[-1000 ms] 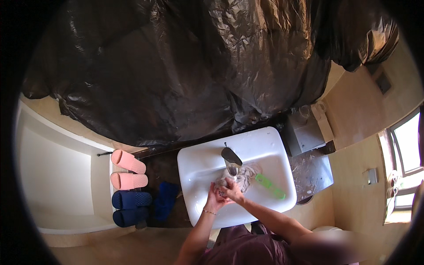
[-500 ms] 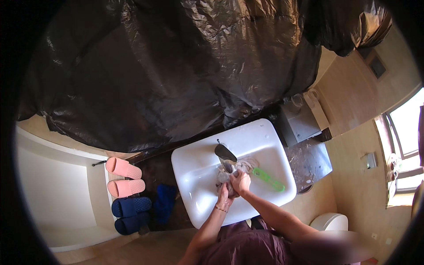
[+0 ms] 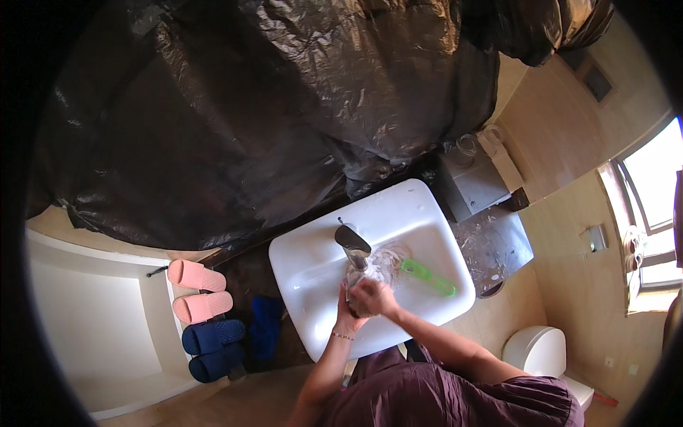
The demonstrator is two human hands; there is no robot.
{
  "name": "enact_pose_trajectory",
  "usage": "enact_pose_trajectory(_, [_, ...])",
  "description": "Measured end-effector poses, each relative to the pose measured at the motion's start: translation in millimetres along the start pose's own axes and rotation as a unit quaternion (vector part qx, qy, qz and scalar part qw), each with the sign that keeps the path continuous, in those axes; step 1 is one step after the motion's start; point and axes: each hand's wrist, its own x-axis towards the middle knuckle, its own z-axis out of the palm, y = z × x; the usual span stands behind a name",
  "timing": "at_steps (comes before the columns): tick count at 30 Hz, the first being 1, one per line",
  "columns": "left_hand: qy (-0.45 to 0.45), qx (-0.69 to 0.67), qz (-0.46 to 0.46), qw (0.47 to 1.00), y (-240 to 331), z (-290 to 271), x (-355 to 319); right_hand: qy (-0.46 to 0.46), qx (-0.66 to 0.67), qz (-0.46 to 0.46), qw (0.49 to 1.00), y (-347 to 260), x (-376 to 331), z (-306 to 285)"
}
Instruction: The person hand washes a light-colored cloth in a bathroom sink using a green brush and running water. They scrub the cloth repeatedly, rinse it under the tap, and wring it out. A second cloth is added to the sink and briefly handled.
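Note:
A white washbasin (image 3: 302, 292) stands in front of me with a metal tap (image 3: 352, 244) at its far side. Below the spout, both hands are close together over the bowl. My left hand (image 3: 346, 312), with a bead bracelet at the wrist, is curled around something brownish that I cannot make out. Over it, my right hand (image 3: 377, 297) is closed and slightly blurred, pressing against the same thing. Greyish, soapy-looking wet matter (image 3: 390, 262) lies in the bowl just beyond the hands. A bright green brush-like tool (image 3: 429, 277) rests in the basin's right side.
Pink slippers (image 3: 203, 307) and dark blue slippers (image 3: 213, 336) stand on the left beside a white shelf unit (image 3: 92, 320). Black plastic sheeting (image 3: 235, 142) hangs behind the basin. A grey box (image 3: 469, 185) sits at the back right, and a white toilet (image 3: 533, 349) stands at lower right.
The view has shifted slightly. My right hand has moved nearer to me over my left, away from the spout, and its fingers are now more curled.

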Motion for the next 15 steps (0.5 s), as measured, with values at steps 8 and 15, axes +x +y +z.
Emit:
enact_pose_trajectory(8, [-0.014, 0.219, 0.097, 0.971, -20.5, -6.3, 32.2, 0.012, -0.213, 0.055, 0.975, -23.1, 2.8, 0.9])
enact_pose_trajectory(15, [0.043, 0.233, 0.130, 0.963, -21.0, 2.0, 27.9, 0.065, 0.088, 0.239, 0.965, 41.4, 39.5, -16.8])
